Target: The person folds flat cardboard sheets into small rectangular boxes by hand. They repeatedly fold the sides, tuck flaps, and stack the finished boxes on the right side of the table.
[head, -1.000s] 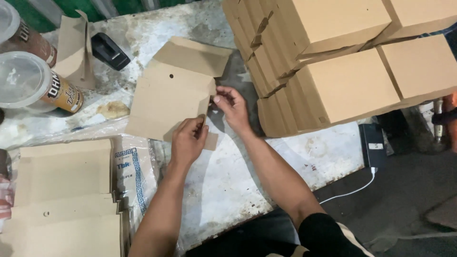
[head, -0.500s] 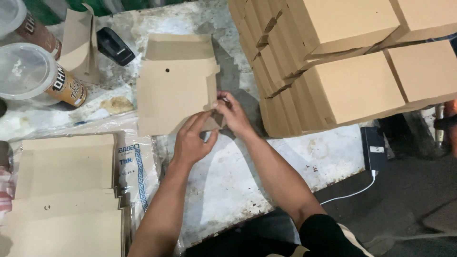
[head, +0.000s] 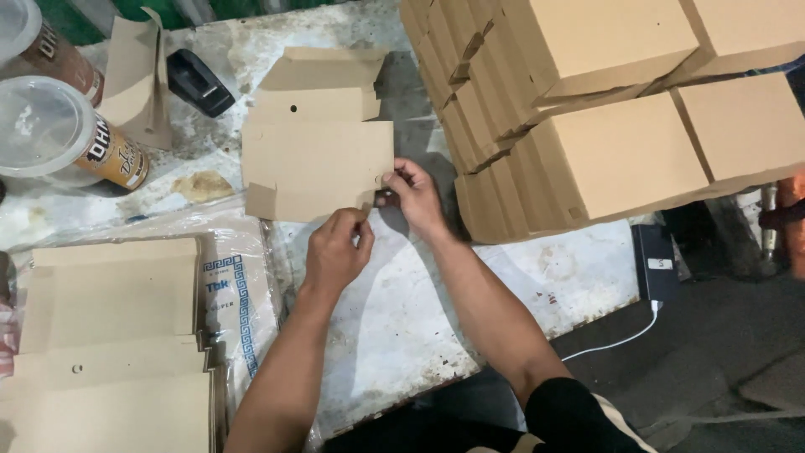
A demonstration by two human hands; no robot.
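Observation:
A flat brown cardboard box blank (head: 314,147) with small round holes lies on the worn white table (head: 402,319). My left hand (head: 337,249) pinches its near right corner flap from below. My right hand (head: 412,195) grips the blank's right edge with thumb and fingers. The blank's far flaps are partly folded up.
Stacks of folded brown boxes (head: 604,101) fill the right side. Flat blanks (head: 109,335) are piled at the near left on a plastic bag (head: 239,289). Lidded plastic containers (head: 59,126), a black tape dispenser (head: 197,82) and a phone with a cable (head: 654,262) lie around.
The blank has been turned from tilted to square with the table edge. Both hands have shifted slightly toward me along its near right corner.

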